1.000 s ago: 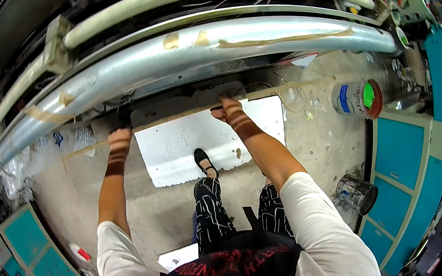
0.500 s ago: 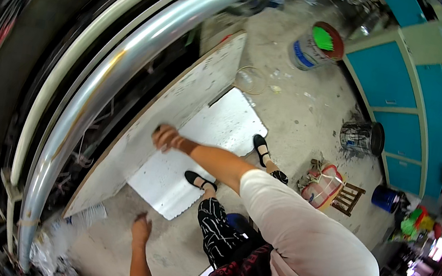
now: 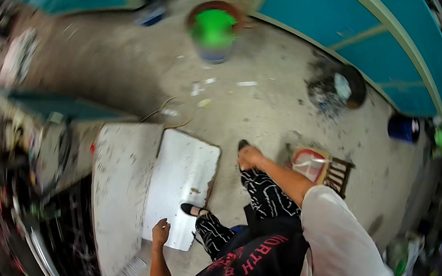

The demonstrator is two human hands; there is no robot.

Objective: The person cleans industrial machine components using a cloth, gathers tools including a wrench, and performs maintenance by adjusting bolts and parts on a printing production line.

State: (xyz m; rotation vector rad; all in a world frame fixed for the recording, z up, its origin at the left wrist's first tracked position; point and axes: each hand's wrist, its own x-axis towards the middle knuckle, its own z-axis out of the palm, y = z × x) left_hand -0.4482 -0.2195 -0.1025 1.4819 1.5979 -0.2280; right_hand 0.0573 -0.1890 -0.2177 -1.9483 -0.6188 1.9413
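Observation:
My left hand [image 3: 160,232] hangs over the white board [image 3: 183,175] on the floor, its fingers loosely apart and nothing seen in them. Over my right foot, my right hand [image 3: 251,158] has its fingers curled in; whatever they hold, if anything, is hidden. A dark shape beside those fingers looks like the toe of my right shoe [image 3: 243,144]. My left shoe [image 3: 186,208] rests on the white board's edge. Along that board's left side stands a pale, dark-flecked panel [image 3: 120,191].
Ahead is a bucket [image 3: 211,53] with something bright green in it. A black-stained bucket [image 3: 350,88] and a blue bin [image 3: 403,128] stand by teal cabinets [image 3: 316,11]. To my right is a small wooden chair [image 3: 337,176] with a red-and-cream item. Metal tubes [image 3: 44,251] lie lower left.
My view has swung to the right, away from the big silver tube. My right hand has drawn back from the pale panel to above my right foot. My left hand stays low.

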